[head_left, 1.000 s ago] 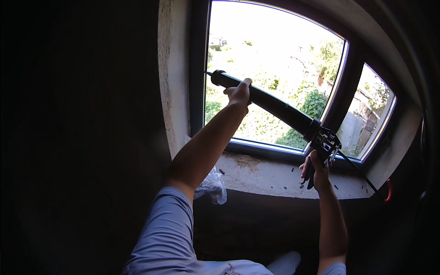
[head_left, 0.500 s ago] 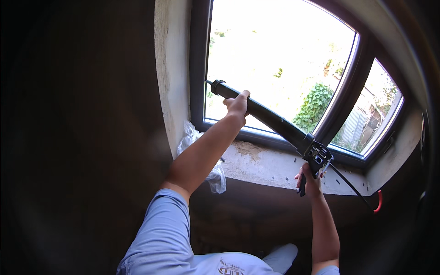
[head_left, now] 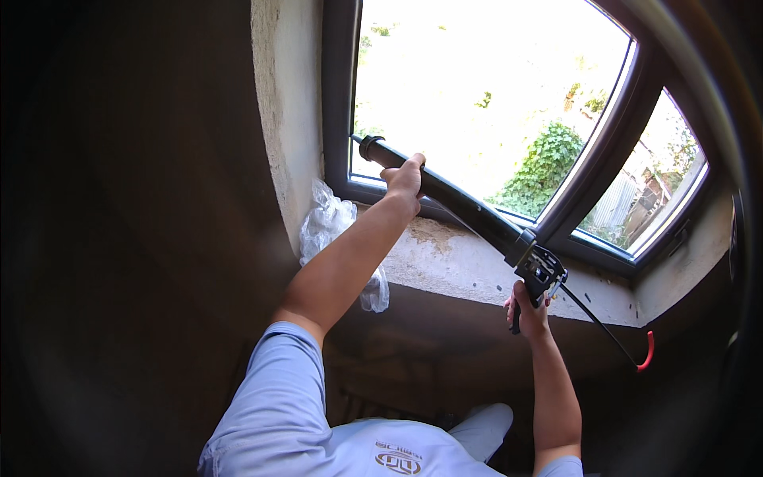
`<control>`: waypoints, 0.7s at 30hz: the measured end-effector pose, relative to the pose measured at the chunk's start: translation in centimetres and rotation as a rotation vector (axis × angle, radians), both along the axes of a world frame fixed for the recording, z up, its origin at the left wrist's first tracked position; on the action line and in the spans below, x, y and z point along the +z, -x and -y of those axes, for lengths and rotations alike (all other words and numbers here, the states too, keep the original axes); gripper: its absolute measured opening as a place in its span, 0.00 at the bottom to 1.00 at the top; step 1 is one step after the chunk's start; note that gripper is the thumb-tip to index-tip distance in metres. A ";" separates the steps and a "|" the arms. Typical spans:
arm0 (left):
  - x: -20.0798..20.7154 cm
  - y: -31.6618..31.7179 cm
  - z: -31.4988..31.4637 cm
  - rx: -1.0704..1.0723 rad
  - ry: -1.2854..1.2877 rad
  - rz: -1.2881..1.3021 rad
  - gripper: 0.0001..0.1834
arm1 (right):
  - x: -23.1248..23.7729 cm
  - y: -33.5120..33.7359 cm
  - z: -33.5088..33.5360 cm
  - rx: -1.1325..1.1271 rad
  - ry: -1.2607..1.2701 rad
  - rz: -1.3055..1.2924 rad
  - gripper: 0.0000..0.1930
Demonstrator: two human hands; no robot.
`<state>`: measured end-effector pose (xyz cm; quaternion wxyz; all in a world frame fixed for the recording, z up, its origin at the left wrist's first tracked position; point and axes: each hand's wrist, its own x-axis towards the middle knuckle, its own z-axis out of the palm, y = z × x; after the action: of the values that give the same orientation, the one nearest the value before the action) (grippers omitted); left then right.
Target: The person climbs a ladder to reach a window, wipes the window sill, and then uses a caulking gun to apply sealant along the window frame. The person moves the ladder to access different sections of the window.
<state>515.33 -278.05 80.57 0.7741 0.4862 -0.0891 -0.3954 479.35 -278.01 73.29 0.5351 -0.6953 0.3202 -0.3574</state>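
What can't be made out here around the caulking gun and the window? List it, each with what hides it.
- Caulking gun nozzle tip: head view, too small and dark against the window frame to tell whether it touches.
- Trigger and grip: covered by the right hand.
- Any sealant bead: not discernible, frame in shadow.
- Glass pane: overexposed, the outdoors washed out.
- Crumpled clear plastic: partly behind the left forearm.
- Room to the left: too dark.

Crumpled clear plastic wrapper (head_left: 338,238) on the sill's left end.

Left arm stretched up and forward, left hand (head_left: 405,176) curled shut (thumb side up). Right arm bent lower, right hand (head_left: 528,312) fisted.
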 end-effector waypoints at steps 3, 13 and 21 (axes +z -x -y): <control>-1.4 -0.5 0.6 -0.003 -0.012 -0.003 0.45 | -0.8 0.1 0.1 0.015 -0.004 0.015 0.17; -4.1 -0.3 1.5 0.100 -0.005 -0.065 0.29 | -2.0 0.2 -0.4 -0.012 -0.044 -0.042 0.17; -5.3 -0.2 0.8 0.030 0.018 -0.111 0.43 | -2.8 0.2 -0.8 -0.052 -0.092 -0.042 0.15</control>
<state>515.52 -278.81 75.25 0.7881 0.4577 -0.0421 -0.4094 479.17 -277.21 70.53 0.5503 -0.6687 0.3653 -0.3415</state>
